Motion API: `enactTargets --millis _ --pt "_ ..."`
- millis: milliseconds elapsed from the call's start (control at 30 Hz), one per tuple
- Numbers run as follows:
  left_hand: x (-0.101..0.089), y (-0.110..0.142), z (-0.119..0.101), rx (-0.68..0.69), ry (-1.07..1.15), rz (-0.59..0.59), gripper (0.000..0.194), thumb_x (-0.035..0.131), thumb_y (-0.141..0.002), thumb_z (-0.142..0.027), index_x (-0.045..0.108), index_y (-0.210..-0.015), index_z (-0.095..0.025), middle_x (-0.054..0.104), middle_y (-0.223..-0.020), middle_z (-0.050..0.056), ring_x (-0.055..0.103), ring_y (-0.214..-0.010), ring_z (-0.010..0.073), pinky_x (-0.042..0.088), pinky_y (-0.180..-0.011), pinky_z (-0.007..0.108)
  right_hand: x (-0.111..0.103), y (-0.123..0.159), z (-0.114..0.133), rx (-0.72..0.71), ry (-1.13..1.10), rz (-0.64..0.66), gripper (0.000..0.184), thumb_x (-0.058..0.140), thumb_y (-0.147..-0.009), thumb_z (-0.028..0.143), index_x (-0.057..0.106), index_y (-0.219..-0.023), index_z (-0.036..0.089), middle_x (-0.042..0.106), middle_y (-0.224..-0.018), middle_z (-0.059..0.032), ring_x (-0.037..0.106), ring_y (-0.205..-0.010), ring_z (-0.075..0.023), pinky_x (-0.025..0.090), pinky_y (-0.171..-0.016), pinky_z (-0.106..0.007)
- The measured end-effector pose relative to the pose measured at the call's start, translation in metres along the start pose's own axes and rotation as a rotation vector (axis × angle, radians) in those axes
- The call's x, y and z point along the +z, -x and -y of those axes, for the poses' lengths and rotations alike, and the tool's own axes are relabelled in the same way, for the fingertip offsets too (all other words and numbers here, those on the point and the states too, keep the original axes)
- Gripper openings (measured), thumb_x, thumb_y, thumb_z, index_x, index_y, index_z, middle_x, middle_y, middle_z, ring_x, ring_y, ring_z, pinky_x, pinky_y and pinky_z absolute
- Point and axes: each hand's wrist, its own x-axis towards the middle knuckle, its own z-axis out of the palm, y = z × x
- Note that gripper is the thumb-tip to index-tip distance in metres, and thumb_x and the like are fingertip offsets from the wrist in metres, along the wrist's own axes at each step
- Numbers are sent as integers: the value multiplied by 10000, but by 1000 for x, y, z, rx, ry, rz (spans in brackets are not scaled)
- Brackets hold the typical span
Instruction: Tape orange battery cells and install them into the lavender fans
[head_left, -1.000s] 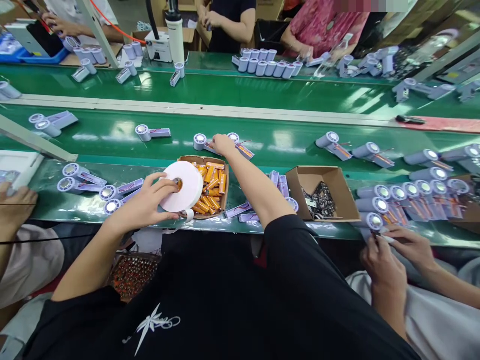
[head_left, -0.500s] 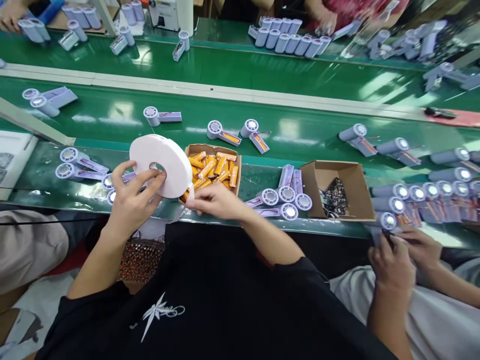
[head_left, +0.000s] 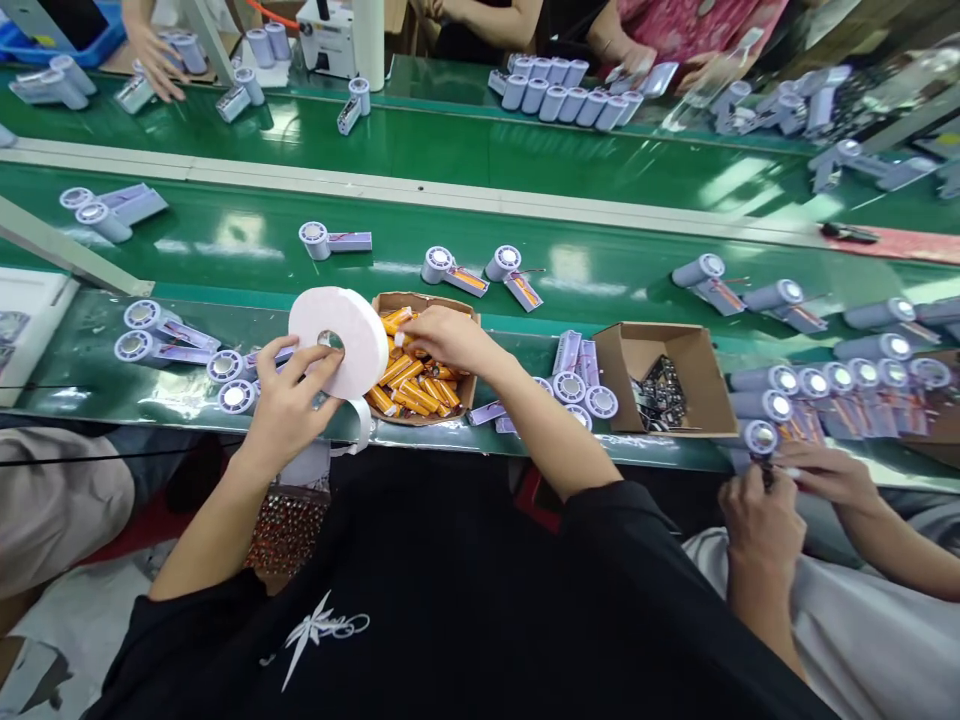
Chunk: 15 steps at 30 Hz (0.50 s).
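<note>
Fingers of the left hand clamp a roll of white tape, hooked into its core with the thumb low against it, while a loose strip curls from its lower edge at about five o'clock. At three o'clock from the roll, the right hand reaches over a cardboard box filled with orange cylindrical cells. Its fingers are bent and bunched near one another, with a small white piece at the tips; whether they also pinch a cell cannot be told. Two lavender fan-like housings, orange showing in their handles, lie on the green belt between twelve and two o'clock from the right hand. More lavender units rest on the near bench between nine and ten o'clock from the left hand. A second carton with small dark parts stands at about three o'clock from the right hand, and a co-worker's hands work between four and five o'clock from that carton.
</note>
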Motion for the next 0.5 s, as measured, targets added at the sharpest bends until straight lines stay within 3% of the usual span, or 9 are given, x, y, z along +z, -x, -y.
enactTargets --millis 100,200,300,367,500 --pt "5 7 0 -14 31 13 603 738 -931 -194 657 -1508 -349 779 -1351 88 604 -1375 386 481 -1204 661 0 14 13 156 -547 -279 475 739 -1012 490 707 -1436 279 849 -1231 -77 791 -1164 -262 645 -1070 -458" --pt "8 14 -2 -28 49 41 680 749 -903 -157 650 -1544 -364 782 -1361 91 580 -1376 395 471 -1193 650 -2 31 34 208 -949 -408 677 919 -825 659 654 -1336 302 846 -1152 -49 814 -1117 -245 685 -1008 -412" --pt "12 18 -8 -1 36 52 683 747 -912 -129 656 -1553 -347 787 -1340 108 568 -1343 394 473 -1166 634 -4 43 53 226 -1102 -533 684 1058 -657 599 589 -1048 291 844 -1100 -26 823 -1075 -226 693 -971 -372" --pt "16 19 -14 35 26 49 632 744 -932 -124 678 -1534 -307 790 -1312 121 551 -1327 387 484 -1144 605 -3 47 63 239 -1150 -606 688 1071 -660 558 510 -950 286 853 -1107 -28 832 -1056 -222 696 -949 -366" --pt "20 18 -27 114 10 49 591 726 -967 -99 694 -1535 -256 795 -1293 122 534 -1261 337 514 -1076 491 5 47 75 276 -1181 -748 662 1050 -723 519 468 -939 292 872 -1107 -47 858 -1065 -249 701 -939 -381"
